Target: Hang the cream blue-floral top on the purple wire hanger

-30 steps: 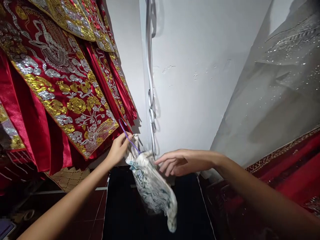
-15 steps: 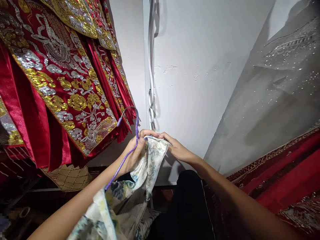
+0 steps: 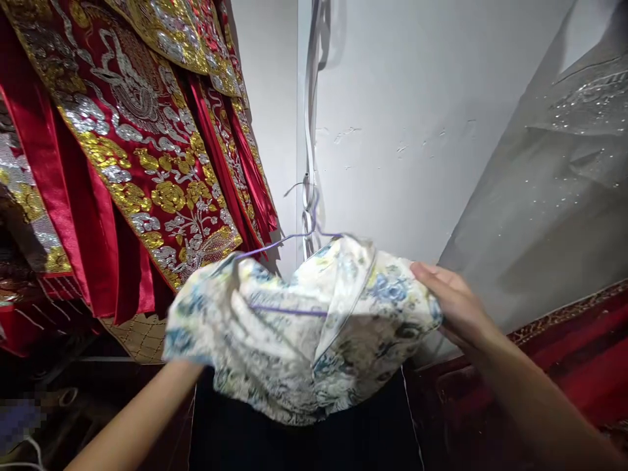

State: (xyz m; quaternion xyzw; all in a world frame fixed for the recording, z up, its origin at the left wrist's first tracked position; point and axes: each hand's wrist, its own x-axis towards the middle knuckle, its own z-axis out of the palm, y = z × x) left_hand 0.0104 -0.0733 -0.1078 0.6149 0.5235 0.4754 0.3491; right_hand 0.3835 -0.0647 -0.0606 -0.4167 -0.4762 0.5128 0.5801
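A white floral top with blue and yellow flowers spreads out in front of me, slightly blurred by motion. Through its neckline runs a purple hanger, its hook standing up above the collar. On the right, my right hand pinches the top's sleeve edge between thumb and fingers. My left hand reaches up under the left sleeve; its fingers are hidden by the cloth, so I cannot see how they are held.
Red costumes with gold and silver embroidery hang at the left. A white strap with loops runs down the pale wall ahead. At the right hangs a sheer, sparkling cover, with red cloth below it.
The top went from gathered between both hands to spread wide, with the hanger now across its neckline. My hands moved apart, the right one to the right, the left one down and left.
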